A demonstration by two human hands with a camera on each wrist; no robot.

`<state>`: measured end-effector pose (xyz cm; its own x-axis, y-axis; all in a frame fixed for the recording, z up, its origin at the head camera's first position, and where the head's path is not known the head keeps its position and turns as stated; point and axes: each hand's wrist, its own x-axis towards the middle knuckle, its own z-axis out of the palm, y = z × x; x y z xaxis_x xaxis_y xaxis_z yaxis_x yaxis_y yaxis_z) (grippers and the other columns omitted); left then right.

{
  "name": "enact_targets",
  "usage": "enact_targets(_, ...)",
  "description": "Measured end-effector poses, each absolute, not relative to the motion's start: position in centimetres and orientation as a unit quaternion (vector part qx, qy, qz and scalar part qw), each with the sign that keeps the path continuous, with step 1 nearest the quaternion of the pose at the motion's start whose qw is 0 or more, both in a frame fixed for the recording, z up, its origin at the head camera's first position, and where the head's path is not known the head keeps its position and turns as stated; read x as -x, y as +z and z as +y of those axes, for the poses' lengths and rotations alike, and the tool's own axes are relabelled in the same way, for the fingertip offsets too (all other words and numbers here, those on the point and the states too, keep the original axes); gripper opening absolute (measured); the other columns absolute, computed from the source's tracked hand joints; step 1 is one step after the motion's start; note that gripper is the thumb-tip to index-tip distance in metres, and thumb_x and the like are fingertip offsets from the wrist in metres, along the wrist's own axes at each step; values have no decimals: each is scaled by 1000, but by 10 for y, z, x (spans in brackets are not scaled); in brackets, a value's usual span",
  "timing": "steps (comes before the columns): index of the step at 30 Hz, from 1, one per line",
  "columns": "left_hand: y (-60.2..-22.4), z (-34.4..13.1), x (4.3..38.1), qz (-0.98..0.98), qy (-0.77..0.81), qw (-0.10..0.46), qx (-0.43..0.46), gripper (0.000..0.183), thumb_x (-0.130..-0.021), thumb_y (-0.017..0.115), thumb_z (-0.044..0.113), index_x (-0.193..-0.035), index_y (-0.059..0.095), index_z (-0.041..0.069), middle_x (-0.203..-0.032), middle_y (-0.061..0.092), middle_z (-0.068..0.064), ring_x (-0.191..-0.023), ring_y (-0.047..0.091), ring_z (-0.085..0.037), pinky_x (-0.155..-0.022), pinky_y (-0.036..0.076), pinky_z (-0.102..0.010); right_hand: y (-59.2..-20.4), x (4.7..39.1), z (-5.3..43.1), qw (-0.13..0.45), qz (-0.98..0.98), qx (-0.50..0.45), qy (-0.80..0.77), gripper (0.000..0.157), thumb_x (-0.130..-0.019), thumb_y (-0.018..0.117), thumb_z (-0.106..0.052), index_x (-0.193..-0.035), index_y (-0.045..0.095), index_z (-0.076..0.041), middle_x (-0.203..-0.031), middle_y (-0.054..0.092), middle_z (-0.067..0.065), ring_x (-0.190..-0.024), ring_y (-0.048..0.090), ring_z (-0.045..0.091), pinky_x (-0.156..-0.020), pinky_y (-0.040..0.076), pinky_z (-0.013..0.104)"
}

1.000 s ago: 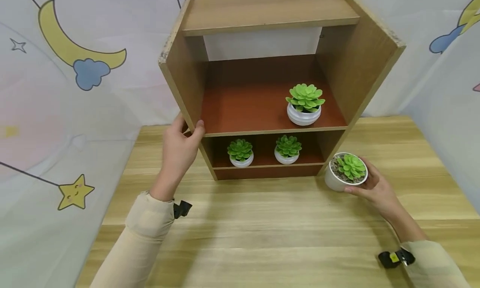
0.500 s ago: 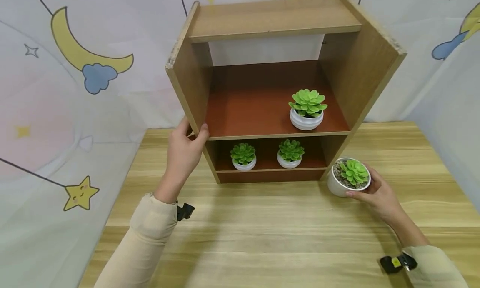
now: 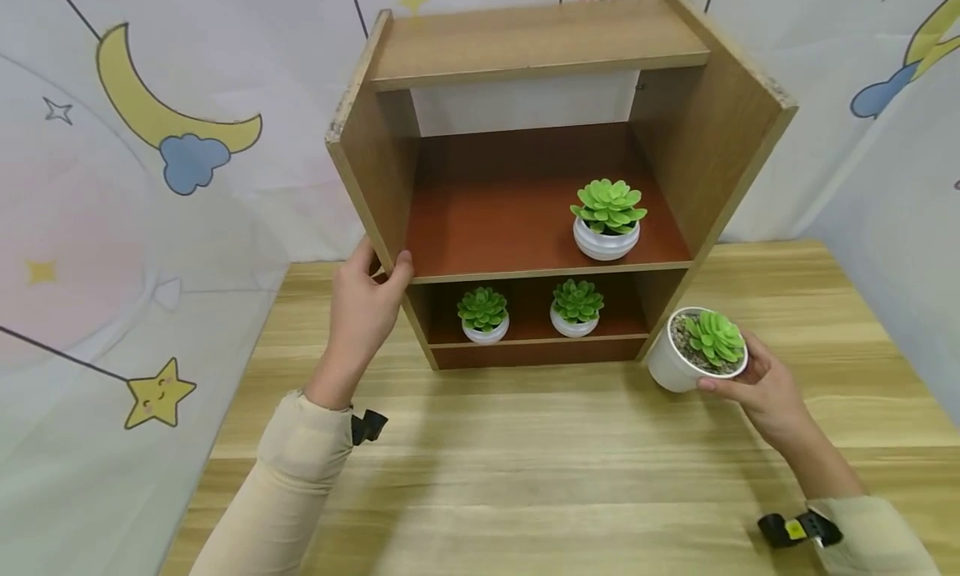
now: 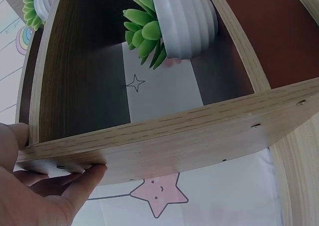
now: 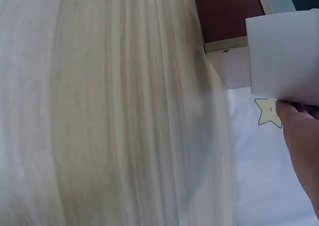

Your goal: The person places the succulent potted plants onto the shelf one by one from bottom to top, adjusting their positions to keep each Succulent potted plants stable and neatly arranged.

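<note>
My left hand (image 3: 367,301) grips the front edge of the left side panel of a wooden shelf unit (image 3: 551,272), thumb on the inner side, at the height of the middle board. In the left wrist view, fingers (image 4: 87,186) lie against the panel's outer face. Beside the shelf's lower right corner, my right hand (image 3: 772,393) holds a white potted succulent (image 3: 678,368) by the side, thumb in front. This pot leans slightly, its gravel-filled top facing the head camera. The right wrist view shows the pot's smooth wall (image 5: 284,56) and part of the hand.
A bright green succulent in a ribbed white pot (image 3: 607,241) stands on the middle board, right side. Two smaller succulents, one left (image 3: 483,313) and one right (image 3: 576,305), stand in the lower compartment. Printed cloth (image 3: 225,226) hangs behind the wooden table (image 3: 540,459).
The pot in my right hand has tipped a little and its rim has risen slightly. My left hand keeps its grip on the shelf. The head view has shifted slightly.
</note>
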<state>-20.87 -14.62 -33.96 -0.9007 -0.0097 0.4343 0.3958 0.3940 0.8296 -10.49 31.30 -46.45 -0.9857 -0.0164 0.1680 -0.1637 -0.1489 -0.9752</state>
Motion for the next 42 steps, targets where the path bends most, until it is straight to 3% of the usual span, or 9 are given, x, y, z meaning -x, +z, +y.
enact_targets(15, -340, -145, 210, -812, -539, 195, 114, 24, -95, 59, 12, -115, 65, 1, -106, 67, -11, -96, 64, -17, -79, 55, -33, -460, 102, 306, 83, -629, -77, 769, 78, -74, 60, 33, -139, 52, -9, -129, 60, 1, -108, 60, 11, -81, 52, 21)
enact_targets(23, -340, -145, 210, -809, -540, 201, 115, 22, -94, 59, 10, -113, 65, 0, -103, 68, -11, -95, 64, -16, -78, 55, -31, -455, 101, 302, 87, -633, -90, 764, 82, -77, 60, 31, -148, 38, -3, -137, 55, 1, -117, 54, 11, -90, 47, 19)
enact_targets(30, -340, -145, 210, -812, -538, 196, 116, 23, -95, 59, 12, -114, 65, 1, -106, 68, -10, -96, 64, -15, -79, 55, -32, -453, 96, 298, 110, -629, -75, 765, 74, -74, 59, 32, -137, 55, -6, -125, 63, 2, -109, 60, 11, -86, 50, 21)
enact_targets(42, -339, -145, 211, -814, -534, 196, 118, 24, -95, 59, 12, -115, 65, 1, -107, 67, -10, -98, 63, -16, -80, 55, -36, -434, 88, 278, 151, -623, -77, 764, 75, -70, 58, 33, -136, 54, -1, -125, 62, 6, -109, 60, 14, -86, 51, 23)
